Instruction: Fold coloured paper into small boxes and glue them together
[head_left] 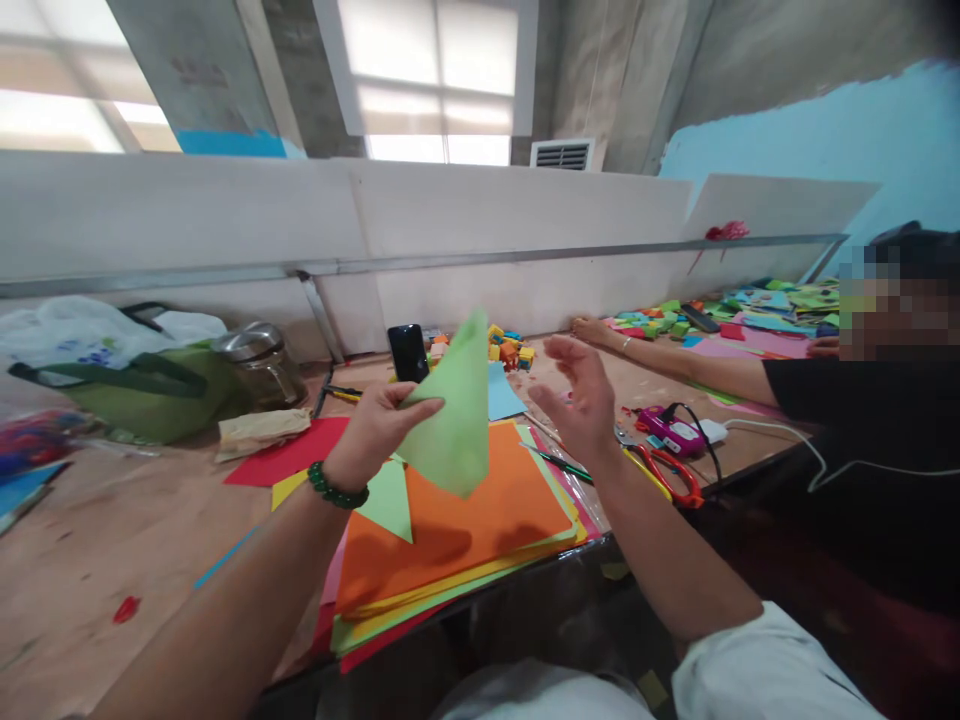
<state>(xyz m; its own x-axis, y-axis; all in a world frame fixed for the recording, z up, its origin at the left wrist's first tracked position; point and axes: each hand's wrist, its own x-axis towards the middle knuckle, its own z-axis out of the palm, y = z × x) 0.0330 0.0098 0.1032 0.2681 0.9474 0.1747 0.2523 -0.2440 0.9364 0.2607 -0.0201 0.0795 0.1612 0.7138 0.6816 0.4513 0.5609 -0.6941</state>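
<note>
Pinched between the thumb and fingers of my left hand is a light green sheet of paper, raised and tilted above the table. To its right my right hand is lifted with fingers apart and nothing in it. Below both hands lies a stack of coloured paper, orange on top, with yellow, green and red edges showing. Another light green paper piece rests on the stack's left part. A dark green pencil or pen lies across the stack's right edge.
Right of the stack are red-handled scissors and a purple device with a cable. Behind stand a black phone and small folded paper pieces. Left are a green bag and a glass jar. A co-worker's arm reaches in.
</note>
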